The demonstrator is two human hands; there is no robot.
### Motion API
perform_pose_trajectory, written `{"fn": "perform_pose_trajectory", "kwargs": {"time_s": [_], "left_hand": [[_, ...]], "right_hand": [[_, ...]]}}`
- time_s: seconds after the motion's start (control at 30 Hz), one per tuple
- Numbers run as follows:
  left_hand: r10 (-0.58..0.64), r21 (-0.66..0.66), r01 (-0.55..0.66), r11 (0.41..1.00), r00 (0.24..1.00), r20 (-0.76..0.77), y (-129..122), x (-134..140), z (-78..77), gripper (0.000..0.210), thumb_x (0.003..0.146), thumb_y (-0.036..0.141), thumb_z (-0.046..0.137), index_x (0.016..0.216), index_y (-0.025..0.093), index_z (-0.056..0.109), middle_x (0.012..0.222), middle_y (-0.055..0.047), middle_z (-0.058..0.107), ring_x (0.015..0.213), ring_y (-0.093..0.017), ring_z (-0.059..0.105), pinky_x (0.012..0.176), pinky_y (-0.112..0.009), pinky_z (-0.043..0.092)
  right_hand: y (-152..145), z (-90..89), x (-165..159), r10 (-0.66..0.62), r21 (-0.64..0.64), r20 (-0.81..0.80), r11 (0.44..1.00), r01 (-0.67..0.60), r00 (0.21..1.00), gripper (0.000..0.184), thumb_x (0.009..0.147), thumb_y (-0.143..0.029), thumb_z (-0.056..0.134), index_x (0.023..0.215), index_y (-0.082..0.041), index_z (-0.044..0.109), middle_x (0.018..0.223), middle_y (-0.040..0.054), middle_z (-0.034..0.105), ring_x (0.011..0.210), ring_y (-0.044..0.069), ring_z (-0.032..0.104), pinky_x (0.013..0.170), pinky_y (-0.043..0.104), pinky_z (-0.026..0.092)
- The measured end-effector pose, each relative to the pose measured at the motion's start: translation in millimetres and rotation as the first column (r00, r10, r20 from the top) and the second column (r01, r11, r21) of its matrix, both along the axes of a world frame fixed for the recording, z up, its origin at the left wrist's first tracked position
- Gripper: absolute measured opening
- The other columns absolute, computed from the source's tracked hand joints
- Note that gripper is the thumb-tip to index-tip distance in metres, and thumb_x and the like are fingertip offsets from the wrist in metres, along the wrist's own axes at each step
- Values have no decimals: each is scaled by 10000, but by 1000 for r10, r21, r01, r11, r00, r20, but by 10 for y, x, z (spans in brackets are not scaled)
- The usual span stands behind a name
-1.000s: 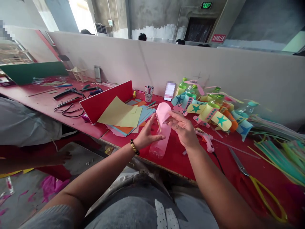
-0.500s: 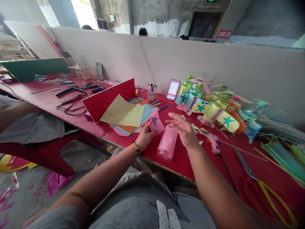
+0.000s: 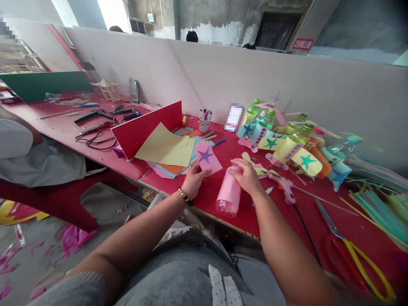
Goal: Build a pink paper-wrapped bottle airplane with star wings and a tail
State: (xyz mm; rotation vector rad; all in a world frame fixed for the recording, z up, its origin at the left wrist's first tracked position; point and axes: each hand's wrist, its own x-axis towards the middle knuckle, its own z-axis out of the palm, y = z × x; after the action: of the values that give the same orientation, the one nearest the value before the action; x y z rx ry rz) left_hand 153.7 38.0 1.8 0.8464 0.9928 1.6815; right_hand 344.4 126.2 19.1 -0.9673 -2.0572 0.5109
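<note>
I see the right grip (image 3: 247, 175) clasping the top of the pink-wrapped bottle (image 3: 229, 193) on the table (image 3: 206, 199), the left grip (image 3: 195, 180) pinching a starred pink paper (image 3: 208, 159) just left of it.

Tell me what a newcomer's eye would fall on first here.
Probably the colourful bottle airplanes, crowded at the right rear of the red table. Next, likely the pink-wrapped plastic bottle near the table's front edge, its far end in the right grip, and the star-marked pink paper piece in the left grip. The large scissors stand out too, lying at the front right.
</note>
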Motion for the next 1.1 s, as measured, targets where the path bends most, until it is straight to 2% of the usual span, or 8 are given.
{"fn": "perform_pose_trajectory", "kwargs": {"time_s": [0.13, 0.27, 0.5, 0.67, 0.8, 0.9, 1.0, 1.1], "left_hand": [[10, -13, -10, 1000, 1000, -10, -17, 2, 16, 361, 639, 365, 821, 847, 146, 623, 668, 38, 595, 481, -46, 414, 453, -190, 311], [2, -14, -2, 1000, 1000, -30, -36, 11, 32, 369, 648, 390, 817, 815, 153, 589, 589, 63, 531, 466, -50, 419, 448, -189, 318], [-39, -17, 38, 999, 995, -92, -94, 48, 57, 403, 652, 412, 820, 807, 152, 556, 596, 46, 567, 463, -70, 479, 467, -206, 367], [-43, 0, 43, 999, 988, -149, -156, 151, 63, 400, 697, 428, 790, 850, 149, 548, 627, 36, 581, 469, -72, 490, 462, -206, 388], [-54, 10, 57, 998, 982, -184, -194, 208, 69, 390, 715, 426, 777, 882, 139, 572, 637, 36, 576, 482, -74, 502, 470, -205, 405], [-37, 10, 39, 999, 983, -178, -216, 177, 74, 369, 737, 432, 758, 851, 147, 553, 630, 45, 554, 483, -68, 498, 472, -196, 403], [-23, 4, 23, 1000, 987, -162, -238, 99, 91, 362, 760, 443, 739, 845, 153, 538, 607, 50, 537, 480, -69, 501, 471, -189, 394], [-21, -4, 20, 1000, 990, -140, -260, 26, 132, 381, 763, 463, 736, 878, 154, 544, 613, 50, 532, 491, -70, 508, 481, -190, 400]], "right_hand": [[-11, 16, 0, 15, 44, 70, 999, -18, 997, 284, 799, -393, 653, 980, -192, 738, 1050, 120, 717, 1040, 294, 622, 987, 478, 437], [-27, 35, -12, 3, 85, 108, 996, -12, 994, 244, 824, -401, 628, 924, -216, 751, 964, 100, 731, 960, 287, 631, 947, 472, 437], [-22, 25, -9, 15, 119, 131, 992, -31, 991, 219, 857, -381, 598, 877, -236, 761, 906, 72, 734, 929, 262, 625, 924, 436, 431], [2, 7, 13, 4, 138, 154, 990, -25, 988, 266, 889, -394, 557, 845, -219, 754, 874, 81, 716, 913, 258, 609, 879, 419, 438], [2, 21, 16, 14, 167, 199, 985, -48, 980, 305, 913, -416, 525, 783, -206, 703, 826, 74, 685, 878, 239, 601, 854, 387, 432], [-23, 44, 5, 13, 202, 243, 977, -64, 970, 349, 963, -394, 428, 750, -204, 628, 816, 75, 667, 856, 225, 589, 832, 357, 423], [-71, 69, -14, -26, 243, 297, 969, -49, 955, 399, 999, -375, 331, 714, -213, 559, 757, 77, 632, 829, 233, 566, 796, 348, 401], [-143, 103, -37, -73, 276, 361, 961, -32, 930, 421, 1008, -377, 314, 675, -222, 520, 672, 57, 595, 747, 226, 540, 734, 340, 366]]}}
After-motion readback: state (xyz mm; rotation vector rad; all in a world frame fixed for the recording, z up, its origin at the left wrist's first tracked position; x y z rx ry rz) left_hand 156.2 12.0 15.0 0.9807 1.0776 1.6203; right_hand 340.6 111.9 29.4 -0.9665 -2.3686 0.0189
